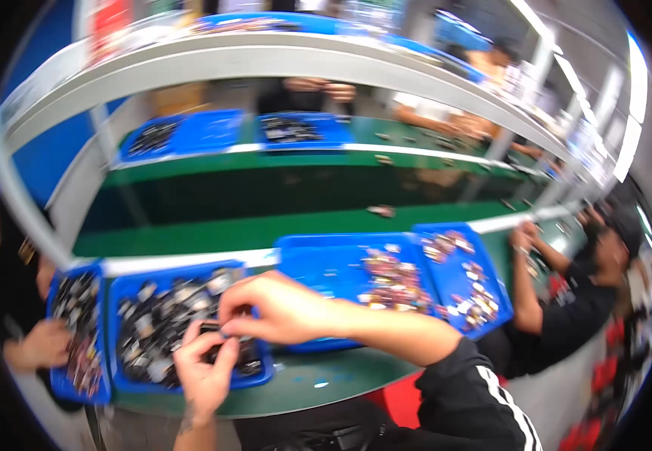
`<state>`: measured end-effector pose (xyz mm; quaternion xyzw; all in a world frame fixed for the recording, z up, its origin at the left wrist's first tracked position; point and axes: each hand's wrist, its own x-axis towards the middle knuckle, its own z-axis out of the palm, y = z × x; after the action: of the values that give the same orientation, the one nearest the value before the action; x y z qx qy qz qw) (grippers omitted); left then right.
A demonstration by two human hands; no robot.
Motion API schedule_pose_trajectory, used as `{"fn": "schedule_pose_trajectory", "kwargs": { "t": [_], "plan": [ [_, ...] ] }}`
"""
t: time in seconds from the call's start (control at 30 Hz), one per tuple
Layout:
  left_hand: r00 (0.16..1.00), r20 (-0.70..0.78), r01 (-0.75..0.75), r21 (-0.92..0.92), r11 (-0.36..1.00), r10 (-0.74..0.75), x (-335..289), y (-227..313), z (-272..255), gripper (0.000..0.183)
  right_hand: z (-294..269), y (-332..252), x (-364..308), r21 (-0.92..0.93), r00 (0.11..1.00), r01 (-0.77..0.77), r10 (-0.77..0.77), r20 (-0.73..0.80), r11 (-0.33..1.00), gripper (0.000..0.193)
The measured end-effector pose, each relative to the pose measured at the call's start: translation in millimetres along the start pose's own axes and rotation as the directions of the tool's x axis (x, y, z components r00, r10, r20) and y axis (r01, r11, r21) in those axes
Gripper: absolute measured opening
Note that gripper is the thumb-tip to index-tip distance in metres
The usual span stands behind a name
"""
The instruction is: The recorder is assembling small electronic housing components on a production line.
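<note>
head view: left fingers (200,345) and right fingers (248,328), nearly closed, pinch a small dark part (209,328) between them.

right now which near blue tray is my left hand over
The second near tray from the left, holding mostly dark parts: your left hand is over its right side and no other tray.
</note>
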<state>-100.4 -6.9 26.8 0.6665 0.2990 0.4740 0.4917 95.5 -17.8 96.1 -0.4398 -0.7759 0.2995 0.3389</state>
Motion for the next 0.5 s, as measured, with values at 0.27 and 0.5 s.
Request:
{"fn": "schedule_pose_trajectory", "kwargs": {
  "t": [0.27, 0.5],
  "plan": [
    [0.893, 0.45, 0.027, -0.029, 0.999, -0.011, 42, 13, 82, 0.009, -37, 3, -86, -0.006, 0.911, -0.185, 0.169, -0.375, 0.983, 0.014],
    [0.896, 0.444, 0.001, -0.034, 0.999, 0.014, 38, -4, 94, 0.009, -23, 25, -100, 0.056, 0.829, -0.301, 0.291, -0.477, 0.952, 0.017]
  ]
}}
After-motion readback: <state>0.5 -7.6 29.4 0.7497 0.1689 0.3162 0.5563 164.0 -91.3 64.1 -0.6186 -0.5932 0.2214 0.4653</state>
